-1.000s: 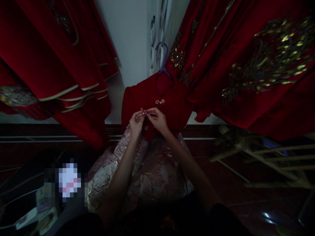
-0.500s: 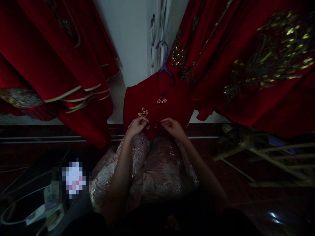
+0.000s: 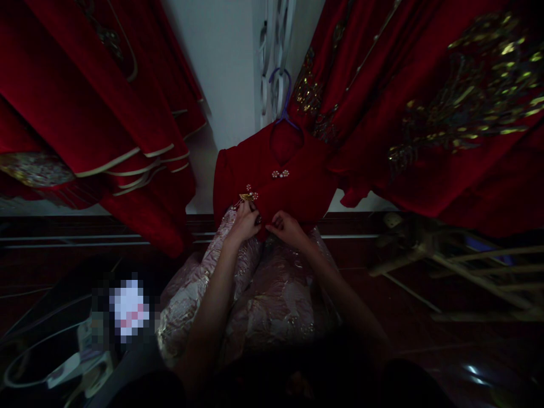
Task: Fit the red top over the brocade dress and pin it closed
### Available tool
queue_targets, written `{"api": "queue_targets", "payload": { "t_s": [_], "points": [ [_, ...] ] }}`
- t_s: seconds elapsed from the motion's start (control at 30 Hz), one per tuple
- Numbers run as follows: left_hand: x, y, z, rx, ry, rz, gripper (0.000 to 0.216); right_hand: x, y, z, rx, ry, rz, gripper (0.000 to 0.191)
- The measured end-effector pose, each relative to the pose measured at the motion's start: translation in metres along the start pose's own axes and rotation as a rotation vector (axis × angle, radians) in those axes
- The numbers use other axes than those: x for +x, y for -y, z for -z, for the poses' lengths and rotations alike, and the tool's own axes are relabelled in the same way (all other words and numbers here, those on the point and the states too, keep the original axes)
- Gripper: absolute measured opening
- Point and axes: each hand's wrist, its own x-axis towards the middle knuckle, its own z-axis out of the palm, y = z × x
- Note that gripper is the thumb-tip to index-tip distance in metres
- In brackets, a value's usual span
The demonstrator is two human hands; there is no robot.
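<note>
Red velvet jacket point(image 3: 293, 187) hangs centre frame on a purple hanger point(image 3: 284, 105), hooked to white metalwork against the wall. Pale brocade skirt point(image 3: 272, 289) falls below it, toward the bottom of the frame.

Hands close together at the jacket's lower front edge. Left hand point(image 3: 245, 222) pinches the fabric just under the second clasp point(image 3: 249, 196); right hand point(image 3: 288, 228) pinches the opposite edge, fingertips almost touching the left's. Both look clamped on cloth; whether a fastener sits between the fingers, cannot tell — too dark.

Step in hand, as judged: closing the jacket front, working down from the collar. The lowest fastening seems to be the one under the fingers. Next move would call for lining up the two edges and pressing or hooking the halves together, steady pull on both sides so the velvet lies flat.

Count:
- Clasps in view: two, pearly with gold — upper clasp point(image 3: 280, 174) near the collar, second lower left. A third may sit under the hands.
- Hangers seen: one.
- Other red garments: one group upper left point(image 3: 85, 113) with cream piping, one upper right point(image 3: 446, 113) with gold embroidery.
- Pale wooden frame point(image 3: 446, 266), right of frame, on the dark floor.
</note>
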Motion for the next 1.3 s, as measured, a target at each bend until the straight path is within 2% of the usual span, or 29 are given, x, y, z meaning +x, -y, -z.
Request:
{"api": "queue_targets", "payload": {
  "t_s": [0.1, 0.23, 0.37, 0.43, 0.53, 0.73, 0.9, 1.17, 1.3],
  "points": [
    [0.000, 0.004, 0.002, 0.001, 0.001, -0.018, 0.017, 0.000, 0.001, -0.002, -0.007, -0.006, -0.017, 0.020],
    [-0.001, 0.009, 0.015, -0.102, -0.020, 0.029, 0.014, 0.000, 0.002, -0.003, -0.052, -0.047, 0.037, 0.017],
    [-0.001, 0.013, 0.025, -0.348, 0.120, 0.136, 0.020, 0.001, 0.004, -0.003, -0.029, -0.057, 0.000, 0.018],
    [-0.002, 0.014, 0.026, -0.393, 0.137, 0.175, 0.023, 0.002, 0.004, -0.002, 0.016, -0.068, -0.023, 0.018],
    [-0.002, 0.015, 0.026, -0.475, 0.149, 0.194, 0.024, 0.002, 0.003, -0.002, 0.103, -0.080, -0.057, 0.021],
    [-0.004, 0.015, 0.025, -0.802, 0.307, 0.203, 0.030, 0.003, 0.005, 0.000, 0.159, -0.078, -0.136, 0.020],
    [-0.005, 0.010, 0.028, -0.817, 0.376, 0.249, 0.036, 0.003, 0.004, -0.003, 0.243, -0.075, -0.135, 0.013],
    [-0.003, 0.007, 0.026, -0.820, 0.389, 0.199, 0.035, 0.002, 0.006, -0.005, 0.403, -0.065, -0.176, 0.018],
    [-0.004, 0.009, 0.024, -0.849, 0.394, 0.221, 0.038, 0.003, 0.008, -0.004, 0.488, -0.078, -0.234, 0.023]
  ]
}}
